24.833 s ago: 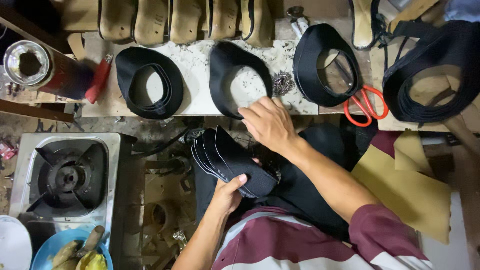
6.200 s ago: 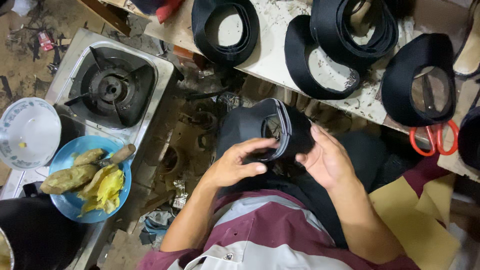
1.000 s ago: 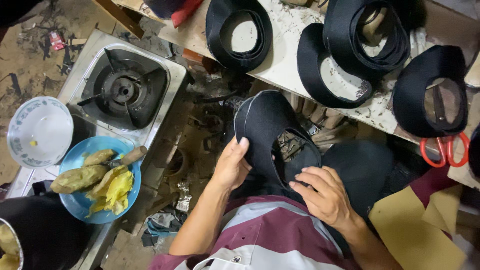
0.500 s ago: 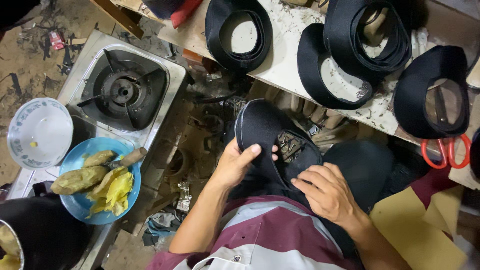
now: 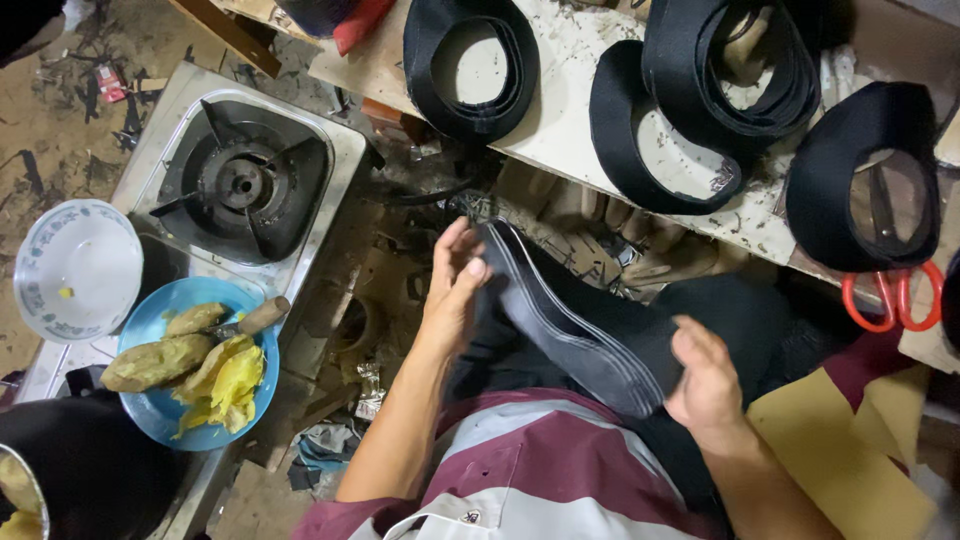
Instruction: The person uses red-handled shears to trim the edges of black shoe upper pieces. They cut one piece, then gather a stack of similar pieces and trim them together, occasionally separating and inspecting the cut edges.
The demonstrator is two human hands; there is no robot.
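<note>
A stack of black curved pieces (image 5: pixel 580 330), thin layers lying edge on edge, slants across the person's lap, from upper left near the counter's edge down to the lower right. It is held between both hands. The left hand (image 5: pixel 452 290) is at the stack's upper end, fingers straight and close together, laid flat against the left side of the pieces with the thumb resting near their top edge. The right hand (image 5: pixel 708 385) is at the lower end, its fingers curled around the bottom edge of the stack, pinching the layers together from the right side. The stack thus spans the gap between the two hands, touching both.

Below it lie the person's striped maroon and grey shirt (image 5: pixel 540 470) and a dark cloth over the lap. Beyond the stack, the pale counter (image 5: pixel 570 110) carries several black bands (image 5: pixel 470 60) stood in loops, and red-handled scissors (image 5: pixel 890 300) lie at its right end. Tan sheets (image 5: pixel 850 450) lie to the right of the right hand. Well to the left stands a gas stove (image 5: pixel 240 185), with a white bowl (image 5: pixel 80 270) and a blue plate (image 5: pixel 195 370) holding yellowish food and a wooden-handled knife beside it.
</note>
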